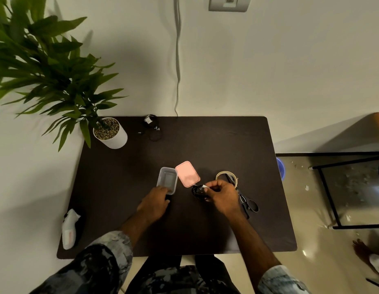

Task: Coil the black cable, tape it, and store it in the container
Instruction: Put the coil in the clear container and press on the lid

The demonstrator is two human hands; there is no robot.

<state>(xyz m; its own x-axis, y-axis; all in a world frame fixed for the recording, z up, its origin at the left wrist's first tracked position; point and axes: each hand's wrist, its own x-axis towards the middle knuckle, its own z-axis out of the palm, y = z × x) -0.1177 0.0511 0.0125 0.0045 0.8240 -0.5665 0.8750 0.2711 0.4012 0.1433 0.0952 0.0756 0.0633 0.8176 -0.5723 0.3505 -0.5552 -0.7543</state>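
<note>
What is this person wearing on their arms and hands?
Both hands, the left hand and the right hand, are bare: no gloves, rings or watch visible. The sleeves are a mottled grey, black and pale blue print, pushed up so the forearms show.

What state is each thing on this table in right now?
Container: open, empty as far as shows, left hand on its near end.
Lid: off, lying beside the container.
Cable: coiled, white tape on it, held in the right hand.
Tape roll: flat on the table.
Scissors: lying on the table, partly under the right hand.
</note>
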